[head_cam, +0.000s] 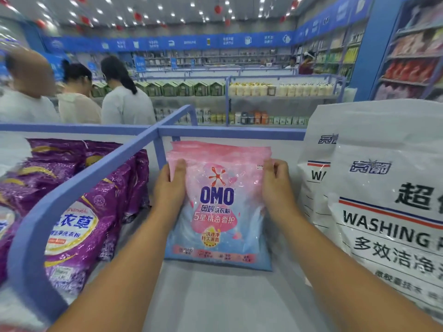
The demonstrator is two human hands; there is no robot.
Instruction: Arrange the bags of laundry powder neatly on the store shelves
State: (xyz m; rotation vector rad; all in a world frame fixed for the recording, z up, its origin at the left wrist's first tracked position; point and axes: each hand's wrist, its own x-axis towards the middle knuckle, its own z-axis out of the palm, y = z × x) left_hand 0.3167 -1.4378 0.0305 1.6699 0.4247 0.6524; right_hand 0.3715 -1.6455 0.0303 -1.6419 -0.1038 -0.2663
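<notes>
Hands are gripping a pink bag (217,207) standing on the shelf (223,295): left hand (170,185) pinching its left edge, right hand (275,185) its right, between purple bags (79,212) and white bags (383,200).

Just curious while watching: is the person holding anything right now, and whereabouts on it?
Yes. Both hands hold the pink OMO bag by its upper side edges: the left hand on the left edge, the right hand on the right.

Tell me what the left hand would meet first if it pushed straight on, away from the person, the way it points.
Probably the blue divider rail just beyond the left hand, which grips the pink OMO bag; depth is unclear from one view.
</notes>
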